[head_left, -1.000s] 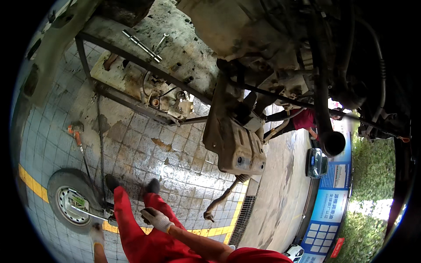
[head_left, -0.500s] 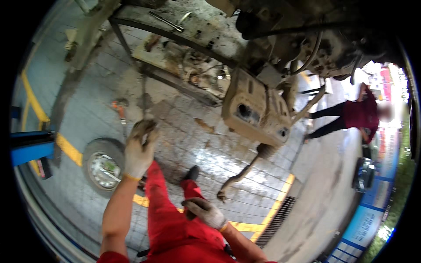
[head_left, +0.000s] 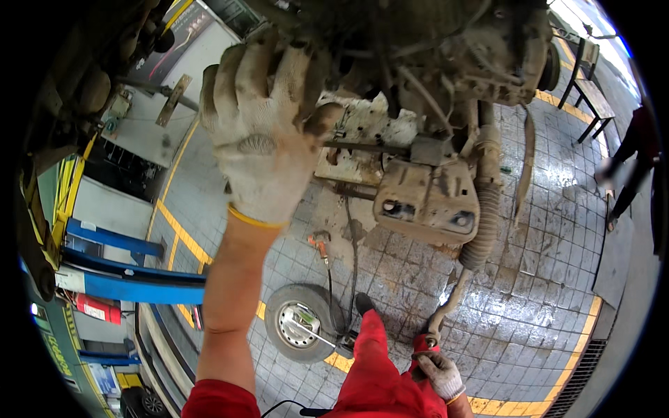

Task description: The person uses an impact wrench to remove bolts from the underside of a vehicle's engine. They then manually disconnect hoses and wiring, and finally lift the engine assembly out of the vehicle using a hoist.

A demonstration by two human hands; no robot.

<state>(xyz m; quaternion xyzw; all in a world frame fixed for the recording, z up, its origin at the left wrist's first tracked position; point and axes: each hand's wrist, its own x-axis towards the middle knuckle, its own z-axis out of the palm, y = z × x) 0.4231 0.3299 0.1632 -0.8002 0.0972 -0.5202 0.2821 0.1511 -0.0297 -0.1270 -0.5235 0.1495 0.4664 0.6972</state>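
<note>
My left hand [head_left: 268, 139], in a dirty white work glove with a yellow cuff, is raised high against the dark underside of a vehicle [head_left: 425, 49]. Its fingers are stretched up and apart, and the thumb points right; what the fingertips touch is hidden. Down by my right leg, my right hand [head_left: 437, 375], gloved too, has its fingers curled closed. A small metallic end [head_left: 431, 342] shows just above those fingers, but its kind is unclear. Right of my left hand hangs a dirty tan metal box [head_left: 428, 202], beside a ribbed flexible pipe [head_left: 482, 230].
A wheel [head_left: 301, 324] lies on the tiled floor near my feet, with an orange-handled tool [head_left: 320, 244] and hose beyond it. Blue lift arms [head_left: 139, 282] extend from the left. Behind the box stands a dirty bench [head_left: 348, 164]. Another person [head_left: 631, 160] is at the far right.
My left hand has risen from low over the floor to the vehicle's underside. The view has shifted, bringing the lift arms further in. My right hand stays low and closed.
</note>
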